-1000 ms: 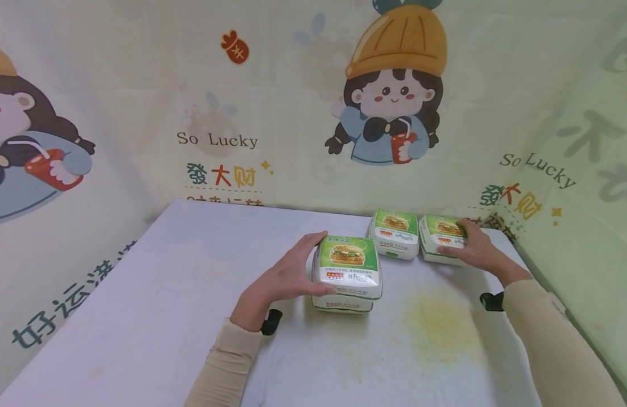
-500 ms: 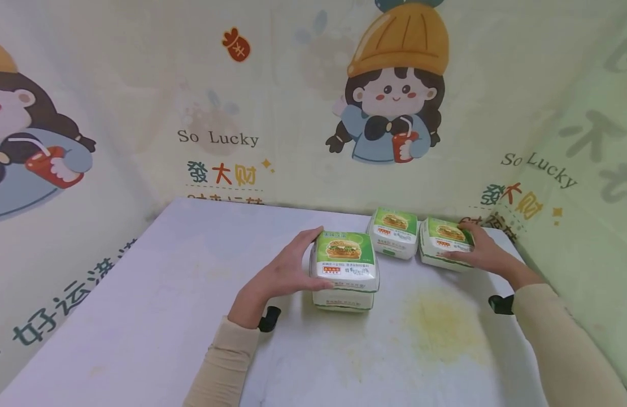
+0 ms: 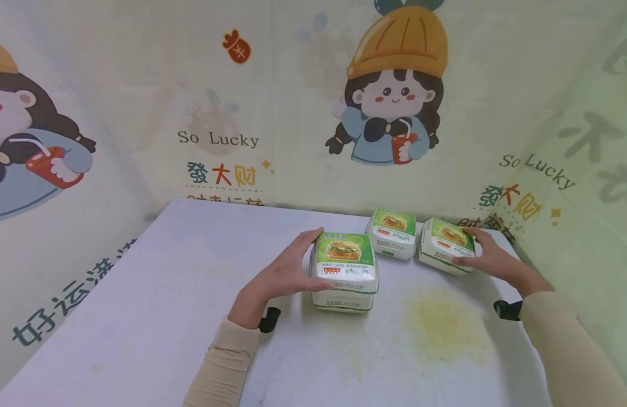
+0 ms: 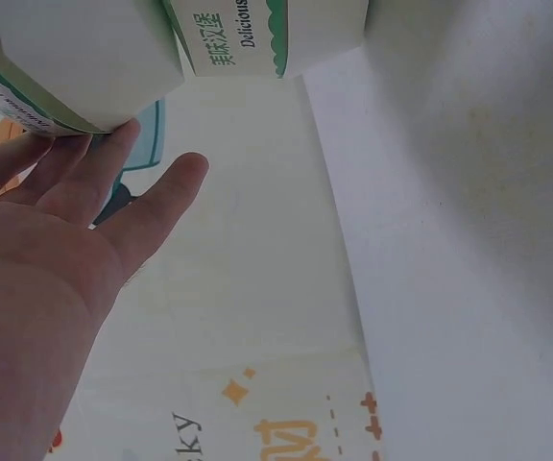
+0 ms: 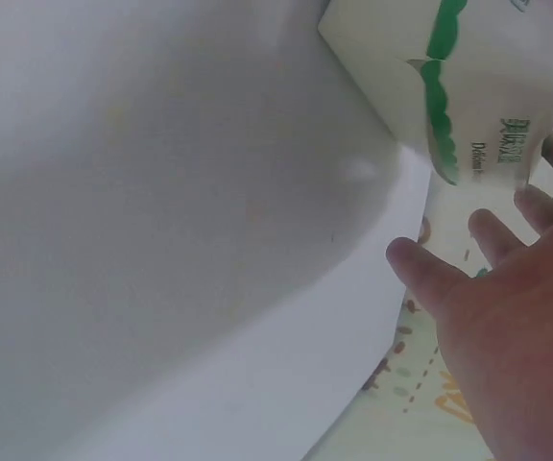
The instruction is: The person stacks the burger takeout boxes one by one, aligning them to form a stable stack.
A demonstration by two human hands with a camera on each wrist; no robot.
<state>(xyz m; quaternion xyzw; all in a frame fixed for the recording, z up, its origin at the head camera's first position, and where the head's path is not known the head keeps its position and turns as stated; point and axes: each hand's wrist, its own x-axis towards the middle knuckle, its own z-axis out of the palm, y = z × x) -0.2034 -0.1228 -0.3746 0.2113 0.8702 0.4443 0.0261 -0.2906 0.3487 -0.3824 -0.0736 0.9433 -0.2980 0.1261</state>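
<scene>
A: Free room?
B: Wide stretch of bare counter left of the upper box. Second stretch around the yellow stain, between the two sleeves.
A: Obstacles?
B: Upper box sits over the lower box; left hand blocks their left side. Right hand blocks the right box from its right.
A: Past the rear box?
B: Narrow slit beside right box, tight for fingers. Wall close behind.

white tabletop, yellowish stain, pale backdrop on three sides, printed cartoon girls, "So Lucky" lettering
</scene>
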